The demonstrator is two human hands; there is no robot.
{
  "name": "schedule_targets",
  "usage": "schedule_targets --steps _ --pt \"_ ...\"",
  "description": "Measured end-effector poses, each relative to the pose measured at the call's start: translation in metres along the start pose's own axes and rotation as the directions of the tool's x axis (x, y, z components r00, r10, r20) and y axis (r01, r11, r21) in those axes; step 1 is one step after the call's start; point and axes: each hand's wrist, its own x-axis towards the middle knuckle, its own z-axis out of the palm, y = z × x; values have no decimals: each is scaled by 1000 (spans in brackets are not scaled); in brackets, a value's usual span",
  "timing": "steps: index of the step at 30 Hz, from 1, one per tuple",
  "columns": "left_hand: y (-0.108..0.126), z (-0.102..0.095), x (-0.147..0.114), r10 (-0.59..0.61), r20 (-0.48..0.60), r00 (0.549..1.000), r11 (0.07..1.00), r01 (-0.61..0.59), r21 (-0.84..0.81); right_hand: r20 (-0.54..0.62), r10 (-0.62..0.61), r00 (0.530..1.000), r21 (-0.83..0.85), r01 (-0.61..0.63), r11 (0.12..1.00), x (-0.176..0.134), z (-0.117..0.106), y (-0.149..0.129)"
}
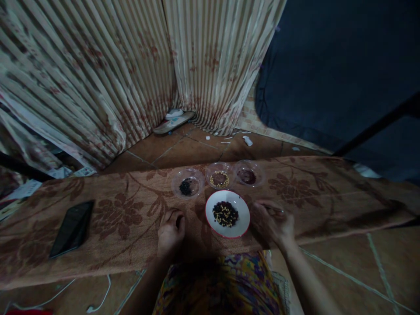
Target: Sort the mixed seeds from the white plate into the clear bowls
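A white plate (212, 227) with a red rim holds a mixed heap of beans (225, 214), dark and yellow. Behind it stand three clear plastic bowls: the left bowl (197, 178) has black beans (185, 187), the middle bowl (218, 165) yellow beans (219, 180), the right bowl (260, 175) dark reddish beans (246, 176). My left hand (171, 232) rests on the cloth left of the plate, loosely curled, with nothing visible in it. Just right of the plate, my right hand (275, 223) is closed around a thin shiny tool (277, 209), whose kind is too dim to make out.
A brown flowered cloth (124, 245) covers the narrow table. A dark phone or tablet (72, 227) lies at the left. Beyond are striped curtains (131, 65), a skateboard (173, 123) and small litter on the tiled floor. A white cable (105, 295) lies below the near edge.
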Motion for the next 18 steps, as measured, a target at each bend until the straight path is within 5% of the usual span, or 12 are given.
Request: schedule_targets --steps 9,18 --pt "-7 3 1 19 -16 1000 999 -18 27 -278 -44 960 74 67 995 80 5 17" --pt "-5 2 0 35 -36 999 999 -34 25 -134 42 990 105 -28 994 31 15 0"
